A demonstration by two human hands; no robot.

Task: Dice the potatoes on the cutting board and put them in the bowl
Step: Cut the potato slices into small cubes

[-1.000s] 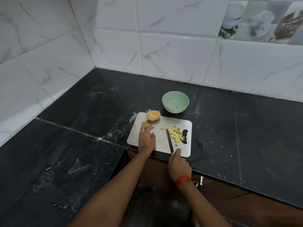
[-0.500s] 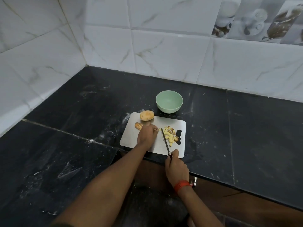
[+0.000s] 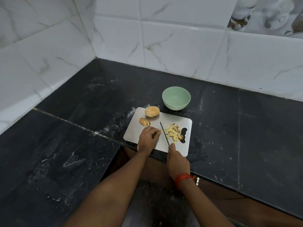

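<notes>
A grey cutting board (image 3: 144, 126) lies on the black counter. On its far left corner sits a whole potato (image 3: 152, 111), with a cut potato piece (image 3: 144, 122) just in front of it. My left hand (image 3: 147, 139) pinches a small potato strip (image 3: 161, 131) on the board. My right hand (image 3: 177, 161) grips the handle of a knife (image 3: 164, 135), whose blade lies right of that strip. A pile of diced potato (image 3: 174, 133) lies right of the blade. The green bowl (image 3: 176, 97) stands behind the board with nothing in it.
The black stone counter (image 3: 82, 145) runs into a corner with white tiled walls (image 3: 164, 38) at the left and back. The board's handle hole (image 3: 184, 135) is next to the diced pile. The counter's front edge is under my wrists.
My left hand left the cut potato piece at the board's left and moved right to a small strip beside the blade. The knife blade shifted slightly left. The camera moved closer.
</notes>
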